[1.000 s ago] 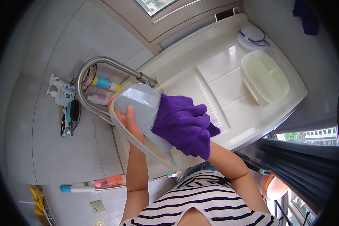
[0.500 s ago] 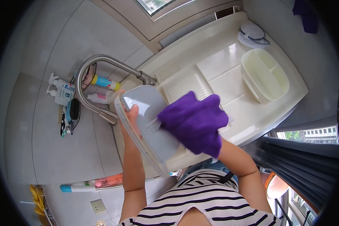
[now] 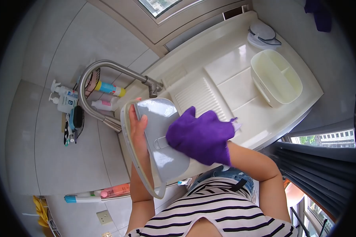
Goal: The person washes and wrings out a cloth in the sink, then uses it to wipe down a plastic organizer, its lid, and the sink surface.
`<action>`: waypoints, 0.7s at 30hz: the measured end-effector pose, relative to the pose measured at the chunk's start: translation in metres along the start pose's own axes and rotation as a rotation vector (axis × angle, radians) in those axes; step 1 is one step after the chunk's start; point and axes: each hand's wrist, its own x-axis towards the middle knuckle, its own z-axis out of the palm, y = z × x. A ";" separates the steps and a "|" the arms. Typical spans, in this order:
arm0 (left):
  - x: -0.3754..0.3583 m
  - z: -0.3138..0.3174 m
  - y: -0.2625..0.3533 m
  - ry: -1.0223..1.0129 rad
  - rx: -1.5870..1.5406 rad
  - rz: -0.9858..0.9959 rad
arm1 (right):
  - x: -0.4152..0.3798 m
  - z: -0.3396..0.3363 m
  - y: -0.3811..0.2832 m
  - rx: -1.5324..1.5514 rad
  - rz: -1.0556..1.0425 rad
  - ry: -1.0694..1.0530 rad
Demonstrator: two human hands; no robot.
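My left hand [image 3: 139, 128] grips a grey lid [image 3: 158, 114] with a pale rim, holding it tilted over the near left part of the sink. A small looped handle shows near the middle of the lid. A purple cloth [image 3: 199, 136] covers my right hand, hiding its fingers; the cloth is bunched and meets the lid's right side by the loop. A corner of something whitish pokes out past the cloth's right edge, too small to name.
A cream sink with a ribbed washboard [image 3: 199, 94] lies ahead. On its right stand a pale divided container [image 3: 261, 85] and a clear lidded box [image 3: 263, 35]. A metal faucet [image 3: 106, 63] arches at left, beside a wall rack with bottles [image 3: 67, 100] and a brush [image 3: 78, 116].
The lid has turned to show more of its grey face and sits slightly lower. The purple cloth has shifted down a little and bunched more closely around my right hand.
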 end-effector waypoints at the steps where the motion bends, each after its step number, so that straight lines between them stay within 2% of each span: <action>1: -0.001 0.003 -0.002 0.026 -0.010 0.031 | -0.001 0.003 -0.010 0.109 0.135 0.112; 2: -0.002 0.002 -0.005 0.022 -0.011 0.031 | 0.001 0.009 -0.012 0.130 0.079 0.181; 4: -0.004 -0.004 -0.015 -0.150 -0.068 0.081 | 0.009 0.006 -0.015 0.150 0.025 0.256; 6: -0.009 -0.005 -0.022 -0.223 -0.123 0.073 | 0.019 -0.006 -0.015 0.136 0.086 0.007; 7: -0.011 -0.003 -0.024 -0.287 -0.180 0.064 | 0.020 -0.006 -0.013 0.149 0.079 0.051; 11: -0.015 0.004 -0.029 -0.297 -0.101 0.167 | 0.017 -0.005 0.003 0.265 0.062 0.341; 13: -0.021 0.000 -0.032 -0.270 0.040 0.134 | 0.020 -0.003 0.009 0.318 0.068 0.418; 16: -0.016 -0.009 -0.034 -0.215 0.016 0.064 | 0.025 0.004 0.016 0.354 0.075 0.462; 18: -0.014 -0.008 -0.023 -0.169 -0.035 0.052 | 0.030 0.006 0.017 0.226 0.151 0.596; 19: -0.013 -0.008 -0.017 -0.120 -0.084 0.038 | 0.030 0.002 0.018 0.226 0.151 0.596; 20: -0.011 -0.008 -0.015 -0.023 -0.035 0.062 | 0.030 -0.006 0.021 0.447 0.333 0.422; 21: -0.008 -0.009 -0.013 -0.020 -0.035 0.063 | 0.030 -0.010 0.021 0.663 0.512 0.237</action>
